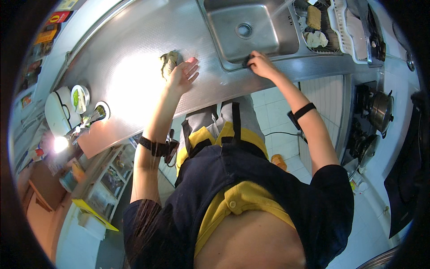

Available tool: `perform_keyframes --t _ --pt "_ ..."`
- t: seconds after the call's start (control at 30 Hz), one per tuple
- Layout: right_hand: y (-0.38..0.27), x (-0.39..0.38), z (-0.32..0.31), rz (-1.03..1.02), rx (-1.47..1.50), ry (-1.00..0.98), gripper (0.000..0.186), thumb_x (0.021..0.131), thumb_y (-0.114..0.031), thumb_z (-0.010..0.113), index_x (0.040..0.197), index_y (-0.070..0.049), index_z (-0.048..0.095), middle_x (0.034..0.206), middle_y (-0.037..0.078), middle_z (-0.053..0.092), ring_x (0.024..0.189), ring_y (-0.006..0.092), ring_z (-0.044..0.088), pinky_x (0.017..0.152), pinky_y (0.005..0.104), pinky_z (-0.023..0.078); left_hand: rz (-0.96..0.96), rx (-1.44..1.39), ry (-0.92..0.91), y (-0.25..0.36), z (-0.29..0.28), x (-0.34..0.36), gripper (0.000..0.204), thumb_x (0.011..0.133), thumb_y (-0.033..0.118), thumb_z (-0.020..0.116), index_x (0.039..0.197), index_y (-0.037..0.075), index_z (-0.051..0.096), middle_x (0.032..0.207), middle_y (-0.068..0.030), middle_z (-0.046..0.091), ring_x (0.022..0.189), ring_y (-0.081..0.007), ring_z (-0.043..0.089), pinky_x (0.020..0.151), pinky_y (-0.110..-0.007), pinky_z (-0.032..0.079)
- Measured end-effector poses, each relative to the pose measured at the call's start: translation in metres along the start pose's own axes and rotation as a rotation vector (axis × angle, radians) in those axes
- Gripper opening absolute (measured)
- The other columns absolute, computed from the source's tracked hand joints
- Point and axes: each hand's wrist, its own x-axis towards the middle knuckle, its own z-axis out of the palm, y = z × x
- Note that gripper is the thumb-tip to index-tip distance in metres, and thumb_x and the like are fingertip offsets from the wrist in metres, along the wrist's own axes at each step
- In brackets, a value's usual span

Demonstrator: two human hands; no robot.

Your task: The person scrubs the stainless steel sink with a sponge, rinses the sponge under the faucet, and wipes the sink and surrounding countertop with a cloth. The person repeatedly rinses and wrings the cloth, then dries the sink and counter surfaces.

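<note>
My left hand (182,75) is over the steel counter, palm turned up and fingers spread apart. Right beside its thumb side lies a crumpled greenish-beige cloth (169,64); whether the hand touches it is hard to tell. At the front rim of the steel sink (233,40), my right hand (263,66) has its fingers closed on a small dark thing (247,61), perhaps a pad or cloth, mostly hidden by the fingers.
Right of the sink, a wire rack holds a yellow-brown sponge (314,18) and a pale crumpled piece (316,39), beside a white dish rack (344,31). A lit lamp (61,144) and a white bowl (80,98) stand left. Far right is a pot (381,112) on the stove.
</note>
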Motion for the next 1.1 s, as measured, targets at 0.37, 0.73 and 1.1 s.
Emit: perform_keyframes --t 0.37,0.73,1.1 --pt "-0.056 0.023 0.026 -0.218 0.1 0.095 0.02 0.077 -0.002 0.064 0.093 -0.006 0.076 0.117 0.012 0.058 0.112 0.0319 0.051 0.1 0.0414 0.043 0.06 -0.022 -0.033 0.015 -0.028 -0.003 0.026 0.091 0.014 0.052 0.114 0.01 0.064 0.118 -0.003 0.067 0.118 -0.0199 0.055 0.107 -0.039 0.037" --pt "0.11 -0.015 -0.029 0.098 -0.287 0.185 0.015 0.074 0.001 0.064 0.081 -0.008 0.075 0.113 0.008 0.061 0.108 0.0331 0.053 0.095 0.0425 0.046 0.013 0.01 0.008 -0.003 0.028 -0.009 0.029 0.097 0.015 0.046 0.121 0.006 0.059 0.132 -0.0067 0.06 0.126 -0.0226 0.051 0.11 -0.039 0.037" --pt "0.199 -0.014 -0.057 0.081 -0.586 0.096 0.015 0.076 -0.001 0.064 0.089 -0.002 0.073 0.109 0.016 0.063 0.111 0.0351 0.053 0.099 0.0417 0.045 0.025 -0.066 0.0 -0.041 0.114 0.019 0.026 0.098 0.012 0.045 0.119 0.005 0.058 0.127 -0.0078 0.062 0.119 -0.0229 0.055 0.106 -0.041 0.042"
